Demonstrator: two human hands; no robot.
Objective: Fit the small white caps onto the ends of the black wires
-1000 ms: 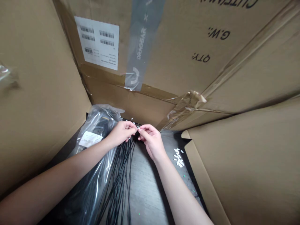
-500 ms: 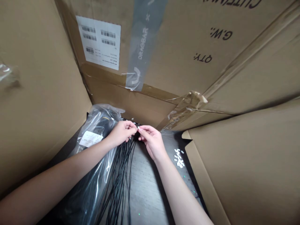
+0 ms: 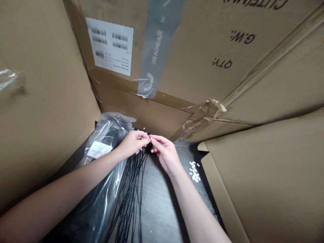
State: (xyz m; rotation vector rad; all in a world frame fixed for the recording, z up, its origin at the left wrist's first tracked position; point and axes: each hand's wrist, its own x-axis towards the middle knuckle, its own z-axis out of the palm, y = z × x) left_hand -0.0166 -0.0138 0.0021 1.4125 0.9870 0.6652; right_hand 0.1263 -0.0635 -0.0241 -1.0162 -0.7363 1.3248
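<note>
My left hand (image 3: 133, 143) is closed around the upper ends of a bundle of thin black cables (image 3: 129, 189), which hang down toward me. My right hand (image 3: 165, 155) pinches a tiny white piece (image 3: 151, 138) between thumb and fingertips, right at the cable ends beside my left hand. The fingers partly hide that contact. A loose pile of similar small white pieces (image 3: 194, 172) lies on the dark surface to the right of my right hand, not touching it.
A clear plastic bag (image 3: 106, 141) with a white label holds dark contents under my left forearm. Cardboard box flaps (image 3: 260, 189) with printed marks and grey tape rise around a dark grey tabletop (image 3: 159, 212), hemming in the work area on the left, back and right.
The whole view has drifted slightly, with the box flaps shifting right. My hands have come a little closer together, and the grip on the cables and white piece looks unchanged.
</note>
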